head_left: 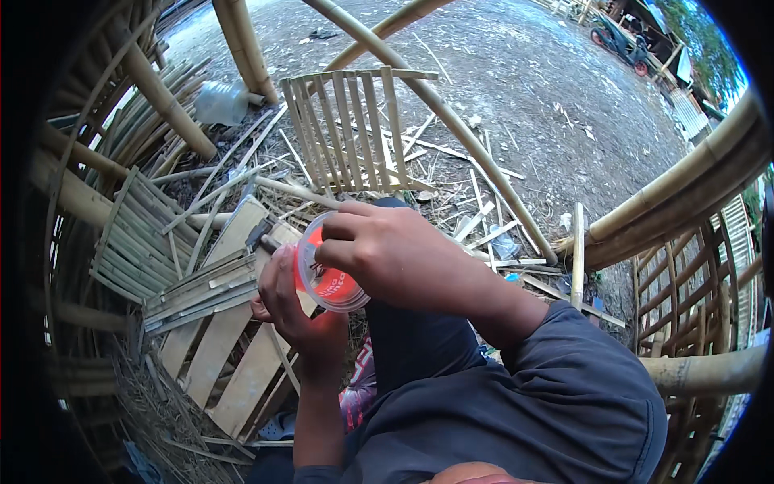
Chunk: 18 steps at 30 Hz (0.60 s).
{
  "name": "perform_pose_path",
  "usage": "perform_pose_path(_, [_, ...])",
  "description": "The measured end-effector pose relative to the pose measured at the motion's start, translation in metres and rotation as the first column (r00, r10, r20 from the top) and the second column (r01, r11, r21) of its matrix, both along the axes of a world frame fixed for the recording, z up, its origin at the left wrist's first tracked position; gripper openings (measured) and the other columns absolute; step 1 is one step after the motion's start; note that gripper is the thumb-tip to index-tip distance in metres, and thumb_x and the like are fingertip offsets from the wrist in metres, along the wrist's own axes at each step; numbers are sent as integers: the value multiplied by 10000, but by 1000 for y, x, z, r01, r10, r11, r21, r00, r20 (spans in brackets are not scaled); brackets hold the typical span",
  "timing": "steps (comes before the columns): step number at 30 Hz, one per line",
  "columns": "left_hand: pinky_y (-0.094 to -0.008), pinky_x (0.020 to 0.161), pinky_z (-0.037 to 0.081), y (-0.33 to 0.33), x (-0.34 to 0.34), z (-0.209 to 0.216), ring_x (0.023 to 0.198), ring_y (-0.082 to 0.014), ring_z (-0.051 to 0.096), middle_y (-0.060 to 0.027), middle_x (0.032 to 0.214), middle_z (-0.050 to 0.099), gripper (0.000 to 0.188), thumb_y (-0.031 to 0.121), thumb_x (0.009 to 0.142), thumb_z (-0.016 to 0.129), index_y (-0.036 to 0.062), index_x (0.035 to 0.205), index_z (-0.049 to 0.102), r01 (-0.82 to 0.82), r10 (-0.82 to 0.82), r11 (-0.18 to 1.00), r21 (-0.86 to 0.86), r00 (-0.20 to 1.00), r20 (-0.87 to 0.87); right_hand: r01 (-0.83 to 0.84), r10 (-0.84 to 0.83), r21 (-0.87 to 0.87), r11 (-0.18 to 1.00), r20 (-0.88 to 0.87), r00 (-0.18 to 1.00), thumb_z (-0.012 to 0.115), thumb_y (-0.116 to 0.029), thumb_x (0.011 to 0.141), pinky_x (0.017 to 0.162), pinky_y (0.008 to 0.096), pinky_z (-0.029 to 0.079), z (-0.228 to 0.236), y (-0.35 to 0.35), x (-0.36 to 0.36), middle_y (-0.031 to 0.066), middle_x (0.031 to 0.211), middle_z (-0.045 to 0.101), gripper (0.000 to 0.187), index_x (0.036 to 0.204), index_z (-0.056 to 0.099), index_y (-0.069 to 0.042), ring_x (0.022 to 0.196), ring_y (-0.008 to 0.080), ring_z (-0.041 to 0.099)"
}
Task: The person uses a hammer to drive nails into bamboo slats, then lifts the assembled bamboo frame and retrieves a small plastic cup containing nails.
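My left hand [284,294] is wrapped round a clear plastic tub [348,303] with red-orange colouring, tilted so that its mouth faces me. Inside it are a few small, thin dark pieces, too small to name for sure. The fingers of my right hand [375,242] are bent into the tub's mouth and drawn together. Its fingertips are partly hidden, and what they pinch cannot be made out. Just beyond my left hand lies a hammer [260,235], its dark head resting by the split bamboo strips [205,288].
A slatted bamboo panel [355,133] stands ahead, and another slatted piece [145,234] lies at the left. Wooden boards [242,355] sit below my left hand. Bamboo poles [435,97] cross in front. Scraps litter the ground, and a motorcycle [621,48] is parked far right.
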State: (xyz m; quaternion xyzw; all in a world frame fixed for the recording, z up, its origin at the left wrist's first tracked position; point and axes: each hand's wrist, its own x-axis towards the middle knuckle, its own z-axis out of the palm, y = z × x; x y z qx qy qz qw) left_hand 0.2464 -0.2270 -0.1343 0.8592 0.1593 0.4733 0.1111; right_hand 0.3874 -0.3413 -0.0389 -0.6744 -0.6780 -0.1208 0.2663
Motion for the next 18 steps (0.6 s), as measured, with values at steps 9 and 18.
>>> perform_pose_path(9, [-456, 1061, 312, -45, 26, 11, 1294, -277, 590, -140, 1385, 631, 721, 224, 830, 856, 44, 1443, 523, 174, -171, 985, -20, 981, 89, 156, -156, 61, 986, 4, 988, 698, -101, 809, 712, 352, 578, 18, -61, -3, 35, 967, 667, 155, 963, 702, -90, 924, 221, 681])
perform_pose_path(18, [-449, 1079, 325, -57, 20, 12, 1308, -291, 584, -145, 1395, 630, 728, 189, 822, 861, 25, 1443, 519, 195, -188, 980, -51, 975, 119, 165, -165, 46, 985, -14, 986, 703, -88, 814, 674, 355, 576, 14, -75, -8, 36, 973, 669, 136, 950, 712, -95, 872, 225, 696])
